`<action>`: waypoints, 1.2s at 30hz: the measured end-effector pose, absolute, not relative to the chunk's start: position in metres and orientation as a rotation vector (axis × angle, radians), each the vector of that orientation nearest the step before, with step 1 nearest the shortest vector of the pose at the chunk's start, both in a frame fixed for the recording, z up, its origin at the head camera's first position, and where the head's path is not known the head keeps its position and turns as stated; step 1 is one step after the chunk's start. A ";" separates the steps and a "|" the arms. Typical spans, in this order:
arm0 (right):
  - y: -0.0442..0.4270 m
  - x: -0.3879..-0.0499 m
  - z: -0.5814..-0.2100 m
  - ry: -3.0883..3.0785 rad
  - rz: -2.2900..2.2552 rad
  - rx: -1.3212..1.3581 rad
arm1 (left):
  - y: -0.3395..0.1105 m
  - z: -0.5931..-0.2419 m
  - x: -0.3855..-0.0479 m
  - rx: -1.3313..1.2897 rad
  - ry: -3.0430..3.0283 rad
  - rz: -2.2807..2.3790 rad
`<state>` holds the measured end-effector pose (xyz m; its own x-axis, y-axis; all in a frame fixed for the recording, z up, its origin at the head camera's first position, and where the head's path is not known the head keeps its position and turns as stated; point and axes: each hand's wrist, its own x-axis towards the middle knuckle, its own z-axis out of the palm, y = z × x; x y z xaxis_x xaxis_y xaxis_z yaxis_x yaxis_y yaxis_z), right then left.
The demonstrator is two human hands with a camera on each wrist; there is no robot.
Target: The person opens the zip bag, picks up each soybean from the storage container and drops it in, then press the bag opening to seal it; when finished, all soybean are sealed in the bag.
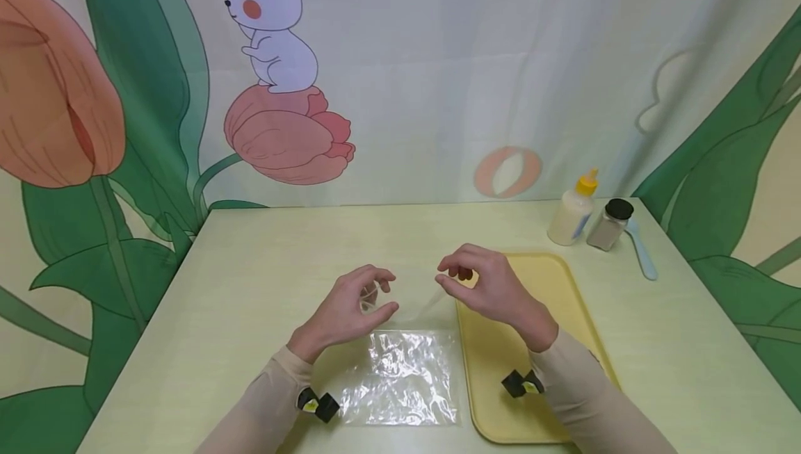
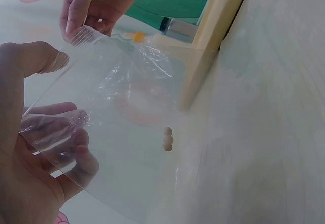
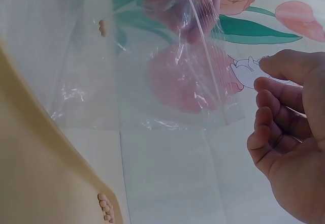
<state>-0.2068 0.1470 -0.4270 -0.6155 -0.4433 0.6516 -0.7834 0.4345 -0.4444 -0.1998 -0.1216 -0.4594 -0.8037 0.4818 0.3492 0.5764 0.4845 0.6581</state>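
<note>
Currently, your left hand [image 1: 350,304] grips the bag [image 1: 407,377], a clear plastic one, at its ribbed zip edge: thumb on one side, bent fingers on the other, plastic showing over them in the left wrist view. Your right hand [image 1: 491,287] hangs free, fingers loosely bent, thumb tip a little apart from the forefinger, near the zip edge; you can't tell from these views whether it touches the plastic.

Bag runs down from your hands toward you, between your forearms and just beside the tray's left side. Film is creased and shiny. Through it you see a short row of beads [image 2: 167,140], small, round, beige; inside the bag or behind it, you can't tell.

Your right forearm crosses above the tray [image 1: 551,277], which is yellow with a raised rim. A second cluster [image 3: 105,209] of beige beads sits in its far left corner. Both beige sleeves [image 1: 582,384] carry a small black wrist camera [image 1: 522,383].

Farther off, at the table's back right: a bottle [image 1: 569,217] with a yellow tip, a black-lidded jar [image 1: 607,224] just beside it, then a pale-blue handle [image 1: 643,254]. Beyond the pale table [image 1: 263,259], a cloth [image 1: 400,92] with rabbit and tulips.
</note>
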 end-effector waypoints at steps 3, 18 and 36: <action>0.149 -0.210 -0.428 -2.251 1.031 1.023 | -0.122 -0.459 -0.200 -0.935 -2.599 -1.223; 0.166 -0.224 -0.434 -2.283 1.018 0.943 | -0.121 -0.463 -0.199 -0.951 -2.592 -1.246; 0.176 -0.253 -0.455 -2.516 0.992 0.794 | -0.123 -0.459 -0.201 -0.948 -2.606 -1.244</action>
<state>-0.2530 0.1761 -0.4552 -0.7937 -0.3779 0.4766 -0.6015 0.6042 -0.5227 -0.2006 -0.1226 -0.4594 -0.8006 0.4919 0.3421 0.5753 0.4719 0.6681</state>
